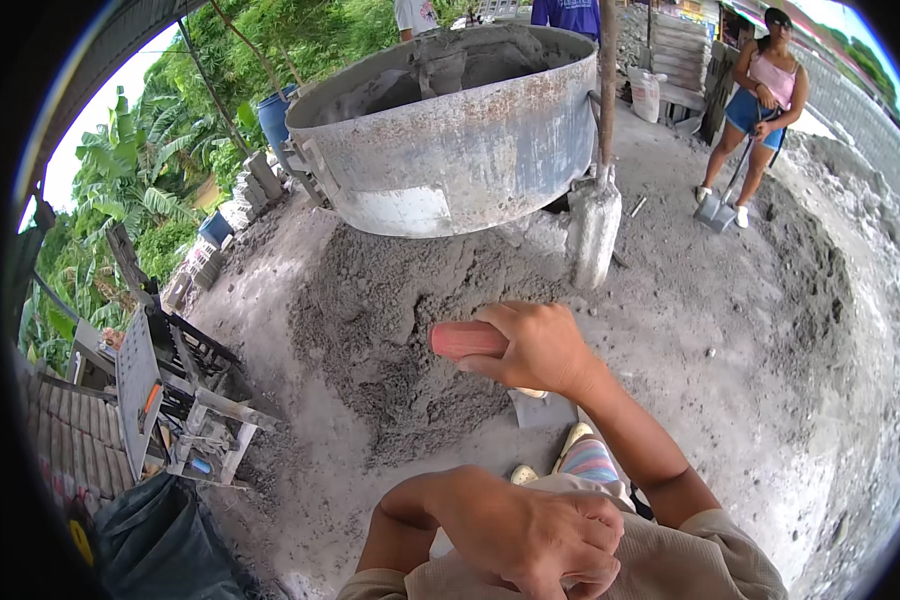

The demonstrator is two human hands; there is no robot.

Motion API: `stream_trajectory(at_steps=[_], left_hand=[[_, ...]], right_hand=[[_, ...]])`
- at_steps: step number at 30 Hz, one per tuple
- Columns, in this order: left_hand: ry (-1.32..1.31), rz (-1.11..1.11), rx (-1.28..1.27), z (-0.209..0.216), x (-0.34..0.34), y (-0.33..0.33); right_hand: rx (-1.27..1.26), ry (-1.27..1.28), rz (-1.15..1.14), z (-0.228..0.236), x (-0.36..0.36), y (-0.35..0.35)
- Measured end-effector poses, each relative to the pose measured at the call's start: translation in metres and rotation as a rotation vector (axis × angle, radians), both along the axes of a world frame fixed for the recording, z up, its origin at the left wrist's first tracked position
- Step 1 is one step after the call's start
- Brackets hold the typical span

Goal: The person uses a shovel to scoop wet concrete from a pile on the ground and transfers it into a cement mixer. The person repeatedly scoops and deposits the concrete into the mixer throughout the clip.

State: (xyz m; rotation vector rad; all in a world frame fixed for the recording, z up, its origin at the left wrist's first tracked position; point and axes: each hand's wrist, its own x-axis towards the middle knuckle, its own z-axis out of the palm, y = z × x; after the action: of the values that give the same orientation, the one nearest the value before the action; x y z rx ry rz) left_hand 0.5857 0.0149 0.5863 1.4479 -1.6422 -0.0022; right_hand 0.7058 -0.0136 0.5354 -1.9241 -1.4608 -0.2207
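Note:
In front of my body, my right hand (pixel 540 345) is closed around a thick red handle (pixel 467 340), whose blunt end sticks out to the left. Just below that hand, part of a flat grey blade (pixel 544 412) shows near my feet; it looks like a shovel's, with the shaft hidden. Close to my beige shirt (pixel 660 560), my left hand (pixel 540 540) is held with its back up and its fingers curled. What is under those fingers is hidden. Beyond my hands lies a heap of damp grey mix (pixel 400 310) on the ground.
A large round metal mixer drum (pixel 460 145) stands past the heap, beside a concrete-crusted post (pixel 596 230). Far right, a person (pixel 760 95) holds a shovel (pixel 717 212). A wooden-legged stand (pixel 220 430) and dark sheeting (pixel 160 535) are at left.

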Motion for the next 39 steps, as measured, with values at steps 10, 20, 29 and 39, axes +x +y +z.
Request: stream_trajectory(at_steps=[10,20,29,39], left_hand=[[0.148,0.105,-0.173,0.003,-0.015,-0.009],[0.763,0.639,-1.101,-0.009,-0.051,-0.032],[1.065,0.426,-1.075,0.019,-0.054,-0.045],[1.095,0.559,-1.228,0.002,-0.030,-0.048]], right_hand=[[-0.022,0.010,-0.014,-0.011,-0.009,0.001],[-0.064,-0.041,-0.084,-0.011,0.032,0.024],[-0.029,-0.112,-0.089,-0.016,0.021,0.024],[0.013,-0.012,-0.102,-0.021,0.051,-0.003]])
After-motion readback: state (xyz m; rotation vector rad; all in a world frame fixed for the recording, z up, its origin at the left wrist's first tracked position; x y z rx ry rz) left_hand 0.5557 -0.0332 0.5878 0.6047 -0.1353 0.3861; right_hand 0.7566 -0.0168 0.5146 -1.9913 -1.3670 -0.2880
